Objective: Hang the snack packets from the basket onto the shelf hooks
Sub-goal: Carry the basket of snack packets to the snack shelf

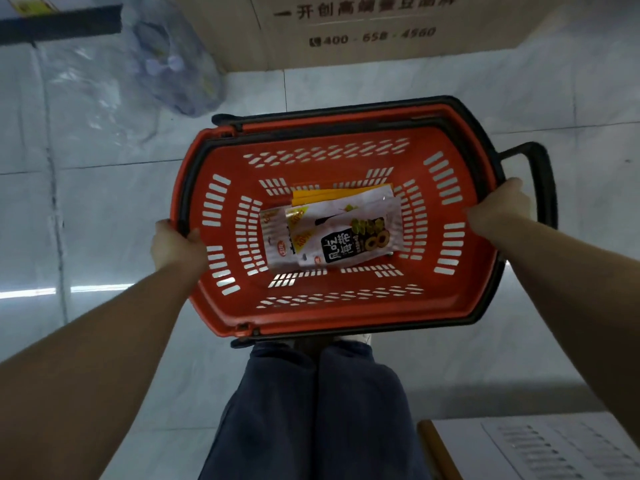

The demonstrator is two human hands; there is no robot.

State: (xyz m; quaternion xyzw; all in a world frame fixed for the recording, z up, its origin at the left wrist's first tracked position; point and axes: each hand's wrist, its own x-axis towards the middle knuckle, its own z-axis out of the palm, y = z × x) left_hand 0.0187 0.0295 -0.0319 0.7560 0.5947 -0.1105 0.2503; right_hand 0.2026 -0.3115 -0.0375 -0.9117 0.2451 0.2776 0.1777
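A red plastic shopping basket (332, 317) with black handles is held over the tiled floor, just in front of my legs. My left hand (175, 245) grips its left rim, thumb inside the basket. My right hand (498, 211) clasps the right rim beside the folded black handle (540, 181). On the basket's bottom lies a small pile of snack packets (332, 230): white ones with black labels on top and a yellow packet (332, 195) showing from under their far edge. No shelf hooks are in view.
A large cardboard box (363, 26) with printed text stands on the floor ahead. A clear plastic bag (173, 67) lies at the upper left beside a dark shelf edge (59, 24). A white surface with a wooden edge (540, 448) sits at the lower right.
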